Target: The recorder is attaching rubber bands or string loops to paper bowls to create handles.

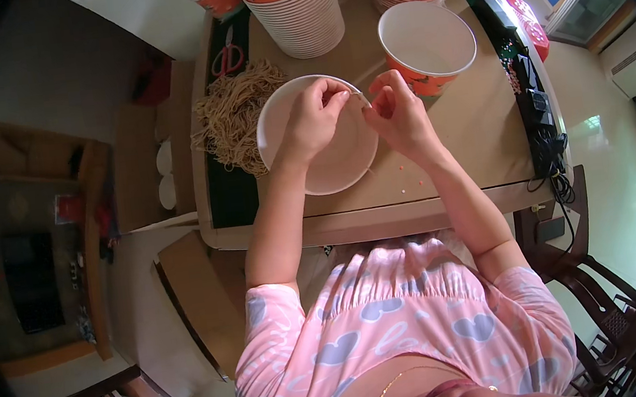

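Note:
A round white paper tub stands in front of me at the table's near side. Over its far right rim, my left hand and my right hand face each other with fingers pinched. Between the fingertips runs a short piece of thin, pale string; its ends are hidden by my fingers. A tangled heap of tan string lies left of the tub, touching its side. Beyond my right hand, another tub, white inside and orange outside, stands upright with its opening toward me.
Red-handled scissors lie past the string heap. Tall stacks of nested orange-and-white tubs fill the far side. Black power strips and cables line the table's right edge. Small coloured bits dot the brown tabletop.

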`<state>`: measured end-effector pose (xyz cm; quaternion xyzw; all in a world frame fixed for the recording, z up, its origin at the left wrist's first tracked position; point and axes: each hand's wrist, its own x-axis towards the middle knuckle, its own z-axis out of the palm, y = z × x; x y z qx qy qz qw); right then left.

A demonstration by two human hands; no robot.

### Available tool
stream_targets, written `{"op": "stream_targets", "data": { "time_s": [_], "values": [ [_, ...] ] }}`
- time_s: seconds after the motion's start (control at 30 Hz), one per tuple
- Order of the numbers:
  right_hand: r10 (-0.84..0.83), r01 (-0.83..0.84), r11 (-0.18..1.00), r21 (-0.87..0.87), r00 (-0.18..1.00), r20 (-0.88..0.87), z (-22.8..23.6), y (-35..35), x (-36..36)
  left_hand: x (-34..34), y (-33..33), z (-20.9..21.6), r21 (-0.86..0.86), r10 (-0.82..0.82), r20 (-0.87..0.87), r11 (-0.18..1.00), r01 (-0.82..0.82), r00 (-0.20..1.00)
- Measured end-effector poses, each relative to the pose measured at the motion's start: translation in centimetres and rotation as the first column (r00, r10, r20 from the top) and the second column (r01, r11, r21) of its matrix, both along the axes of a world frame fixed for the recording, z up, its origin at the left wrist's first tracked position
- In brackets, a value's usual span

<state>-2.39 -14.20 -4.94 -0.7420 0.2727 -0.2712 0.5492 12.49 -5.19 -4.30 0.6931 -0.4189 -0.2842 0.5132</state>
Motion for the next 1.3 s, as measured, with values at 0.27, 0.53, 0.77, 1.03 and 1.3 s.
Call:
{"op": "stream_targets", "data": {
  "time_s": [0.27, 0.53, 0.77, 1.03, 1.3],
  "values": [
    [0.061, -0.051, 0.981, -0.187, 0.997, 0.046, -0.7, -1.3, 0.3, -1.6, -0.3, 1.7, -0.064, 0.085, 0.62, 0.996, -0.058, 0.78],
    [0.099, -0.092, 0.974, -0.209, 0.995, 0.024, -0.3, -1.7, 0.9, -0.5, -0.9, 1.1, -0.091, 0.089, 0.655, 0.995, -0.038, 0.751],
    [-0.015, -0.07, 0.842, -0.534, 0.988, -0.154, 0.5, -4.9, 4.6, 0.0, 4.4, 6.2, -0.142, 0.116, 0.0, 0.983, -0.115, 0.993],
    [0.09, -0.197, 0.443, -0.874, 0.98, -0.176, 1.0, -9.1, 10.0, -1.5, 10.5, 5.2, -0.393, -0.192, -0.505, 0.919, -0.026, 0.842],
    [0.483, -0.483, 0.864, -0.145, 0.875, -0.033, 2.8, 4.1, -1.3, -4.8, 10.1, 0.8, -0.575, -0.202, -0.629, 0.771, -0.274, 0.75]
  ]
}}
